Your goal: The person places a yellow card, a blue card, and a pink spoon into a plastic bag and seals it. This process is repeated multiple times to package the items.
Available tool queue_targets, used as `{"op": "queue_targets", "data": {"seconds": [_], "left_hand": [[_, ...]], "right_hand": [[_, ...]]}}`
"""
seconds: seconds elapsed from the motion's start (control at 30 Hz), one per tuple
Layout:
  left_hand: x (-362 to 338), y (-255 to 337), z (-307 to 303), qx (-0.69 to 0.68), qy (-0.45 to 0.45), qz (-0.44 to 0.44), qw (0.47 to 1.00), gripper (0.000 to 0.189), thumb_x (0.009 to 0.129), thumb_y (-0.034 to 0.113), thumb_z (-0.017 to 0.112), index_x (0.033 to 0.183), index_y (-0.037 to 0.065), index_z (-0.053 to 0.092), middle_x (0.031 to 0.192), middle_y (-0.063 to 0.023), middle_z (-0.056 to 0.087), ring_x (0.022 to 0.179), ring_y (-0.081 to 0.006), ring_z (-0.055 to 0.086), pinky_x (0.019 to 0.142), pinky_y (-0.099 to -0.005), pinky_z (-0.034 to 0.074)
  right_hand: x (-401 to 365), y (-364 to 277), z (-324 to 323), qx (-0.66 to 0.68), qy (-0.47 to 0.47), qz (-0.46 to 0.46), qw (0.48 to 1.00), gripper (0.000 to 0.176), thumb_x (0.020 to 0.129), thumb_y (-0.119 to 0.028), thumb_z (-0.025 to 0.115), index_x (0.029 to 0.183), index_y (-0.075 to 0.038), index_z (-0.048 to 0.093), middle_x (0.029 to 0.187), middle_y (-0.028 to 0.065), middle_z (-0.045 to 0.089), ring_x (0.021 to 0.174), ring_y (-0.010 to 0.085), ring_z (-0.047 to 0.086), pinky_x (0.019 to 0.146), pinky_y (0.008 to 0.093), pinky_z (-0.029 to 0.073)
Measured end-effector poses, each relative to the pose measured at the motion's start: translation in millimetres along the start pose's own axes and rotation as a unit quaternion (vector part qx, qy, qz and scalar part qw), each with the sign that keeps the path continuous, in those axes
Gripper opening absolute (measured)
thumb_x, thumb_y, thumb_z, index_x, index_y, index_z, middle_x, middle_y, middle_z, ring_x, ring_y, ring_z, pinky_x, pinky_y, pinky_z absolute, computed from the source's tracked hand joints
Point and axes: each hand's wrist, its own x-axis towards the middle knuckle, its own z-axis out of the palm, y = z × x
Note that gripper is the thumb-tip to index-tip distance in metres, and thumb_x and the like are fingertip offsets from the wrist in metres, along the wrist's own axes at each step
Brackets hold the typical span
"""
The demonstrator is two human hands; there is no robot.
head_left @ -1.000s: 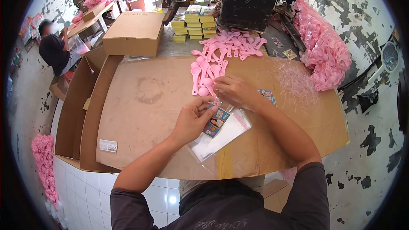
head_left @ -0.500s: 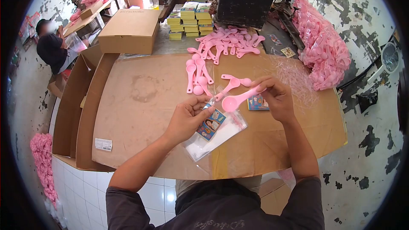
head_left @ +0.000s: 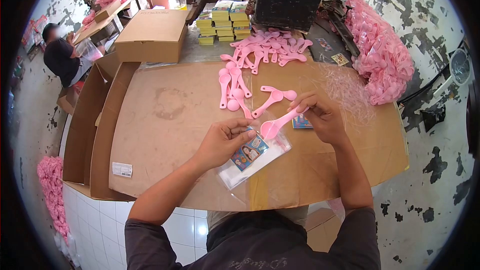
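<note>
My left hand (head_left: pixel 220 142) pinches the open mouth of a clear plastic bag (head_left: pixel 255 157) that lies on the cardboard sheet (head_left: pixel 165 135) and holds a small printed card (head_left: pixel 248 152). My right hand (head_left: pixel 320 115) grips the handle of a pink plastic spoon (head_left: pixel 277 122), whose bowl sits at the bag's mouth. Just beyond lie several loose pink spoons (head_left: pixel 234 89) and a crossed pair of spoons (head_left: pixel 274 97). Another printed card (head_left: pixel 301 122) lies partly under my right hand.
A large heap of pink spoons (head_left: pixel 270 47) and stacks of yellow booklets (head_left: pixel 225 22) lie farther back, beside a closed cardboard box (head_left: pixel 152 37). Bagged pink spoons (head_left: pixel 380 55) pile up at the right. Loose clear strips (head_left: pixel 345 92) lie near them. A person (head_left: pixel 62 57) works at far left.
My right hand picked a pink spoon out of the loose ones, swung it right, then brought its bowl down to the bag's mouth. My left hand kept hold of the bag.
</note>
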Motion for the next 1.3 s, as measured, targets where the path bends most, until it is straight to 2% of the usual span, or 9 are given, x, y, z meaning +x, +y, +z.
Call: {"op": "queue_targets", "data": {"seconds": [0.27,0.37,0.47,0.57,0.67,0.9,0.97,1.1,1.3], "left_hand": [[0,-5,2,-0.026,-0.029,0.018,0.999,0.033,0.102,0.013,0.065,0.13,-0.005,0.063,0.104,-0.0086,0.076,0.09,-0.0071,0.069,0.075,-0.0232,0.057],[0,-5,4,-0.02,-0.038,0.027,0.999,0.033,0.103,0.012,0.064,0.131,-0.005,0.062,0.106,-0.0087,0.075,0.092,-0.0075,0.068,0.077,-0.0232,0.057],[-1,-5,5,-0.025,-0.048,0.02,0.998,0.033,0.103,0.012,0.063,0.132,-0.005,0.061,0.11,-0.0089,0.074,0.095,-0.0079,0.068,0.081,-0.0237,0.056],[-2,-4,3,-0.068,-0.078,0.031,0.994,0.034,0.103,0.012,0.063,0.133,-0.004,0.06,0.112,-0.0087,0.074,0.099,-0.0086,0.068,0.084,-0.0243,0.056],[-3,0,0,-0.074,-0.111,0.036,0.99,0.034,0.103,0.016,0.063,0.132,-0.002,0.06,0.113,-0.0088,0.074,0.101,-0.0104,0.068,0.087,-0.0268,0.056],[-11,3,3,-0.082,-0.151,0.034,0.985,0.044,0.103,0.019,0.064,0.141,0.0,0.053,0.122,-0.0076,0.069,0.113,-0.0135,0.064,0.102,-0.0314,0.049],[-9,3,8,-0.035,-0.09,0.155,0.983,0.043,0.102,0.013,0.063,0.142,0.0,0.052,0.129,-0.0104,0.067,0.116,-0.0156,0.063,0.101,-0.0326,0.05],[-20,10,6,0.135,-0.076,0.251,0.955,0.045,0.1,0.005,0.061,0.143,0.0,0.051,0.137,-0.0125,0.063,0.125,-0.0193,0.06,0.105,-0.0356,0.048],[-27,23,24,0.137,-0.047,0.272,0.951,0.039,0.103,0.004,0.058,0.141,-0.003,0.051,0.13,-0.0153,0.066,0.12,-0.0195,0.064,0.105,-0.0334,0.049]], "right_hand": [[-1,7,7,-0.011,-0.017,-0.02,1.0,0.02,0.095,0.014,0.054,0.103,-0.001,0.064,0.111,0.0127,0.068,0.112,0.0231,0.066,0.097,0.0356,0.052],[-4,4,17,-0.008,-0.026,-0.003,1.0,0.031,0.096,0.012,0.052,0.12,-0.001,0.065,0.123,0.0133,0.068,0.118,0.0245,0.064,0.102,0.0372,0.05],[-1,-17,44,-0.141,-0.042,0.026,0.989,0.041,0.099,0.008,0.051,0.138,-0.001,0.059,0.135,0.0133,0.065,0.124,0.0265,0.062,0.107,0.0398,0.047],[-7,-23,53,-0.124,-0.148,0.004,0.981,0.039,0.102,0.004,0.048,0.139,-0.001,0.057,0.137,0.0127,0.063,0.128,0.03,0.061,0.109,0.0396,0.045],[3,-33,56,0.022,-0.051,0.042,0.998,0.043,0.101,0.0,0.053,0.143,-0.004,0.055,0.134,0.0142,0.065,0.125,0.0302,0.061,0.109,0.0395,0.045],[23,-64,52,-0.12,-0.167,-0.093,0.974,0.011,0.092,-0.005,0.069,0.103,-0.006,0.072,0.107,0.0084,0.07,0.103,0.0257,0.066,0.089,0.0379,0.051],[32,-85,50,-0.178,-0.115,-0.131,0.968,0.005,0.089,-0.007,0.073,0.094,-0.007,0.073,0.101,0.0059,0.07,0.095,0.0242,0.067,0.081,0.0374,0.052],[34,-108,48,-0.31,-0.096,-0.113,0.939,0.008,0.088,-0.007,0.073,0.097,-0.005,0.073,0.09,0.0078,0.069,0.08,0.0264,0.066,0.072,0.0361,0.052],[28,-105,60,-0.306,-0.05,-0.022,0.95,0.01,0.089,-0.008,0.072,0.098,-0.003,0.073,0.083,0.009,0.069,0.07,0.0234,0.065,0.066,0.0354,0.052]]}}
